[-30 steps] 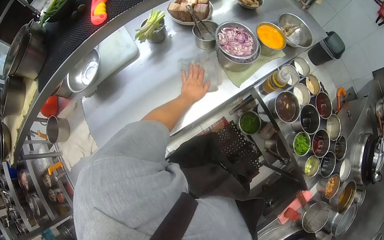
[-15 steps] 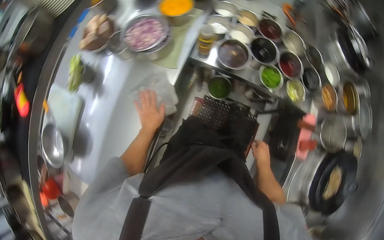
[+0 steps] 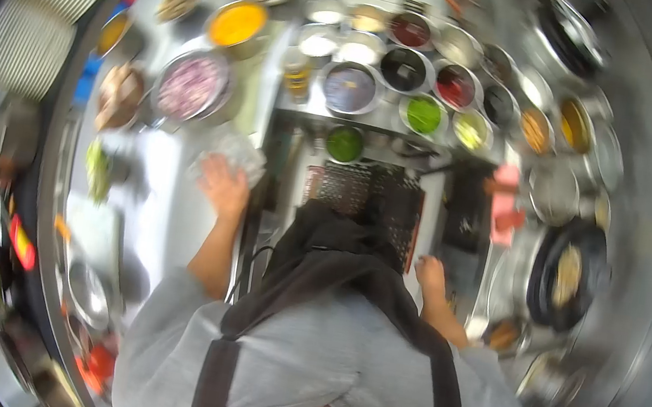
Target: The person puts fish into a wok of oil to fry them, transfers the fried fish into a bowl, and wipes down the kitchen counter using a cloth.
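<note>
My left hand (image 3: 224,184) lies flat with its fingers spread on a crumpled white cloth (image 3: 234,159), on the steel counter (image 3: 183,221) near its inner edge. My right hand (image 3: 430,275) hangs low at my right side, beside the dark perforated floor mat (image 3: 345,185). Its fingers look curled in, and nothing shows in them. Beyond the cloth stands a bowl of chopped purple onion (image 3: 193,85). A leafy green vegetable (image 3: 97,171) and a pale cutting board (image 3: 95,236) are to the left of my left hand.
Several sauce and ingredient bowls crowd the front shelf, among them one of chopped greens (image 3: 423,114) and a squat bottle (image 3: 297,79). A black pan (image 3: 568,275) sits to the right, past pink cloth-like material (image 3: 504,204). A metal strainer or bowl (image 3: 87,291) rests at left.
The view has turned, so the counter and bowls appear further left. My left hand stays on the cloth. My right hand remains low at my side, slightly lower in the view.
</note>
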Motion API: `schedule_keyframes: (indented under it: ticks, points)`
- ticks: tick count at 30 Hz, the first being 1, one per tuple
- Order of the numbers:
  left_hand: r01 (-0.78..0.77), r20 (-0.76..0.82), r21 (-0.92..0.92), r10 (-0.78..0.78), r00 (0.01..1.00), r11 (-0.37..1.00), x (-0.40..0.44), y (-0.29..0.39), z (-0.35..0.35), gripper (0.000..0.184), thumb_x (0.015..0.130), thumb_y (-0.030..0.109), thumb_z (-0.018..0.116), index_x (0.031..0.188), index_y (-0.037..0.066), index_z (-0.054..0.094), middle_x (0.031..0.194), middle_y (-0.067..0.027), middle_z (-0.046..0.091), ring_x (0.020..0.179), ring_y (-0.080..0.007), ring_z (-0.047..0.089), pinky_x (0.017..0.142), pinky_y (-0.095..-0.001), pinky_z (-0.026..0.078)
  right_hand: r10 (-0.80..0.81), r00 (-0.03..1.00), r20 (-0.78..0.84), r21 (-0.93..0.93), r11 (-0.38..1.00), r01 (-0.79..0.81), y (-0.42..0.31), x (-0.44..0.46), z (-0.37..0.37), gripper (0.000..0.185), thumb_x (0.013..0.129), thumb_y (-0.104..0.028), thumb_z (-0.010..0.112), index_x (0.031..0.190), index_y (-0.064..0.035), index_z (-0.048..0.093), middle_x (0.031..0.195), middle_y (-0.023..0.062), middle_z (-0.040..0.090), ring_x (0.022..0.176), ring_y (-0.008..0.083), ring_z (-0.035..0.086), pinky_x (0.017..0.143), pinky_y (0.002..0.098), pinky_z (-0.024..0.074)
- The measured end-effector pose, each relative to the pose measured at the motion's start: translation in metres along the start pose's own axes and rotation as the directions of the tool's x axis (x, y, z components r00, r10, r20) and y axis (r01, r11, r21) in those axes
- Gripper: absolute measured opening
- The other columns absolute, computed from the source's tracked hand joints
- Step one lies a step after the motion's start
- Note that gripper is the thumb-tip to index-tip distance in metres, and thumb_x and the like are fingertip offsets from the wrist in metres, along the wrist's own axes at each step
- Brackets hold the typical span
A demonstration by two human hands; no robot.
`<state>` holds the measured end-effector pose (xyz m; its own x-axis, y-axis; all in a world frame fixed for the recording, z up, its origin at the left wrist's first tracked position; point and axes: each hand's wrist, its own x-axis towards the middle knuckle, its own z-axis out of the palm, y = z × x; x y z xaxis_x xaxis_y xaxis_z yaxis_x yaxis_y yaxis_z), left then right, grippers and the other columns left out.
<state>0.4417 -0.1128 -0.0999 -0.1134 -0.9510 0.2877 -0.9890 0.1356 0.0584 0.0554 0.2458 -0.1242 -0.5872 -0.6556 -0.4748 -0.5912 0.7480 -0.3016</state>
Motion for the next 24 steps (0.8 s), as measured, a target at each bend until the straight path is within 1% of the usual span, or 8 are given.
schedule_keyframes:
  ticks: [1, 3, 5, 9, 17, 19, 21, 24]
  points:
    - [0.045, 0.073, -0.063, -0.040, 0.997, 0.997, 0.001, -0.004, 0.002, 0.062, 0.088, 0.039, 0.050, 0.139, 0.006, 0.038, 0.147, -0.0175, 0.031, 0.139, -0.0359, 0.020, 0.107, -0.0622, 0.015, -0.005, 0.997, 0.073, -0.015, 1.000, 0.006, 0.002, 0.001, -0.003, 0.026, 0.080, -0.021, 0.058, 0.097, -0.0040, 0.068, 0.097, 0.0223, 0.064, 0.097, 0.0389, 0.059, 0.086, 0.0458, 0.0466]
    - [0.072, 0.080, -0.101, -0.064, 0.995, 0.992, 0.001, -0.008, 0.013, 0.066, 0.085, 0.040, 0.052, 0.139, 0.005, 0.037, 0.148, -0.0186, 0.029, 0.140, -0.0367, 0.019, 0.109, -0.0614, 0.011, -0.219, 0.973, 0.066, -0.061, 0.973, 0.223, 0.014, 0.010, -0.001, 0.026, 0.080, -0.020, 0.060, 0.094, 0.0003, 0.068, 0.094, 0.0225, 0.065, 0.093, 0.0391, 0.061, 0.085, 0.0457, 0.0469]
    - [0.115, 0.083, -0.149, -0.104, 0.991, 0.982, 0.006, -0.006, -0.001, 0.068, 0.085, 0.041, 0.051, 0.140, 0.003, 0.034, 0.148, -0.0187, 0.028, 0.140, -0.0372, 0.018, 0.110, -0.0604, 0.008, -0.247, 0.962, 0.118, -0.121, 0.958, 0.261, 0.014, 0.025, 0.001, 0.021, 0.080, -0.018, 0.059, 0.086, 0.0003, 0.066, 0.086, 0.0240, 0.065, 0.082, 0.0411, 0.063, 0.076, 0.0481, 0.0496]
    - [0.162, 0.125, -0.048, -0.155, 0.980, 0.986, 0.006, -0.001, -0.011, 0.062, 0.090, 0.041, 0.044, 0.140, 0.005, 0.036, 0.149, -0.0154, 0.027, 0.141, -0.0331, 0.015, 0.110, -0.0600, 0.010, -0.324, 0.900, 0.291, -0.156, 0.912, 0.379, -0.014, 0.087, -0.016, 0.021, 0.081, -0.019, 0.059, 0.085, 0.0002, 0.066, 0.085, 0.0241, 0.064, 0.083, 0.0411, 0.063, 0.075, 0.0481, 0.0497]
    - [0.394, 0.033, -0.101, -0.393, 0.919, 0.914, -0.118, -0.017, -0.062, 0.054, 0.089, 0.036, 0.051, 0.134, 0.008, 0.045, 0.147, -0.0126, 0.032, 0.140, -0.0304, 0.021, 0.111, -0.0549, 0.017, -0.537, 0.618, 0.574, -0.268, 0.589, 0.762, -0.111, 0.204, -0.029, 0.022, 0.081, -0.021, 0.057, 0.084, 0.0000, 0.066, 0.084, 0.0241, 0.064, 0.084, 0.0412, 0.063, 0.074, 0.0482, 0.0498]
    - [0.538, 0.071, -0.048, -0.535, 0.842, 0.841, -0.177, -0.031, -0.077, 0.054, 0.088, 0.037, 0.050, 0.135, 0.009, 0.045, 0.147, -0.0131, 0.032, 0.141, -0.0300, 0.018, 0.111, -0.0548, 0.016, -0.586, 0.523, 0.619, -0.282, 0.457, 0.844, -0.135, 0.225, -0.021, 0.023, 0.081, -0.021, 0.057, 0.084, 0.0000, 0.066, 0.084, 0.0242, 0.064, 0.084, 0.0412, 0.063, 0.074, 0.0483, 0.0499]
    - [0.681, -0.045, 0.005, -0.680, 0.732, 0.732, -0.240, -0.048, -0.077, 0.054, 0.088, 0.035, 0.051, 0.135, 0.010, 0.044, 0.147, -0.0142, 0.032, 0.140, -0.0310, 0.020, 0.110, -0.0554, 0.018, -0.643, 0.427, 0.636, -0.283, 0.320, 0.904, -0.157, 0.237, -0.016, 0.023, 0.081, -0.021, 0.057, 0.084, -0.0001, 0.066, 0.083, 0.0242, 0.064, 0.084, 0.0412, 0.063, 0.073, 0.0483, 0.0499]
    - [0.862, -0.139, 0.093, -0.851, 0.506, 0.498, -0.318, -0.066, -0.098, 0.056, 0.088, 0.034, 0.051, 0.136, 0.008, 0.042, 0.147, -0.0167, 0.031, 0.140, -0.0338, 0.021, 0.108, -0.0580, 0.019, -0.688, 0.330, 0.646, -0.137, 0.320, 0.937, -0.210, 0.220, -0.021, 0.023, 0.081, -0.021, 0.056, 0.085, -0.0010, 0.066, 0.084, 0.0240, 0.064, 0.085, 0.0412, 0.063, 0.074, 0.0487, 0.0497]
